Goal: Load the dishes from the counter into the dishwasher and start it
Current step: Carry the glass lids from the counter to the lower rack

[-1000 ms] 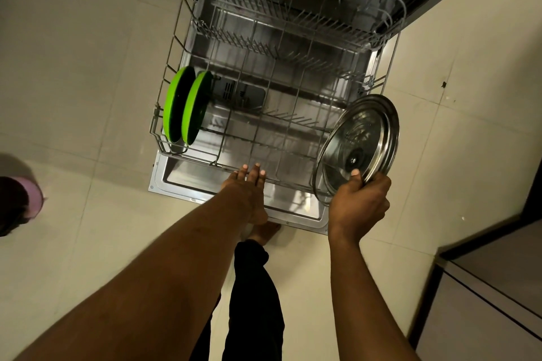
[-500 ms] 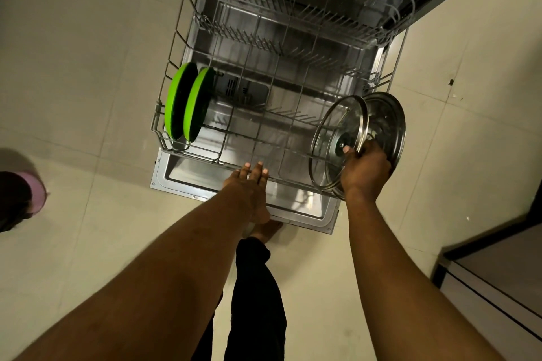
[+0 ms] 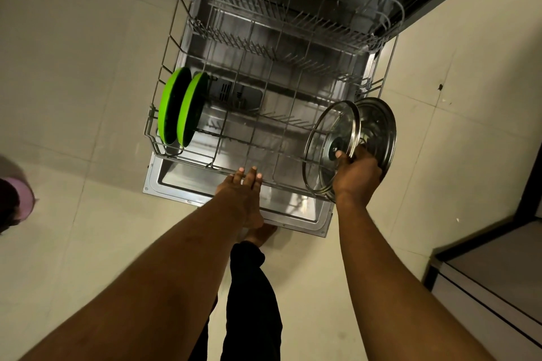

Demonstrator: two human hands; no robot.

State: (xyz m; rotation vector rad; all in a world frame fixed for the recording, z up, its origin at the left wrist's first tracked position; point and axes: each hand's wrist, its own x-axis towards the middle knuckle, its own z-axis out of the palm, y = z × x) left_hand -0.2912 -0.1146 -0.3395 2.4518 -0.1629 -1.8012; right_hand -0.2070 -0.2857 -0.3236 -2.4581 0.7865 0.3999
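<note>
Glass lid (image 3: 331, 138) stands on edge at the right front corner of the lower rack (image 3: 193, 160) in the head view, its plane running front to back. The right hand (image 3: 356, 176) grips it at the centre: the thumb presses on the hub of the left face, and the other fingers curl behind it, mostly hidden. Just to its right a steel lid (image 3: 381, 129) also stands on edge, by the rack's right wall; I cannot tell whether the same fingers hold it too. The left hand (image 3: 242, 187) has its fingers straight and close together, tips on the rack's front rail, holding nothing. 2 green plates (image 3: 173, 105) stand upright in the left front tines, well apart from the lids.

The step in hand looks like seating the glass lid. Its lower rim lies below the gripping fingers, so the move is likely straight down with the right hand, keeping the lid's plane in line with the tine rows while the left hand steadies the rack.
</note>
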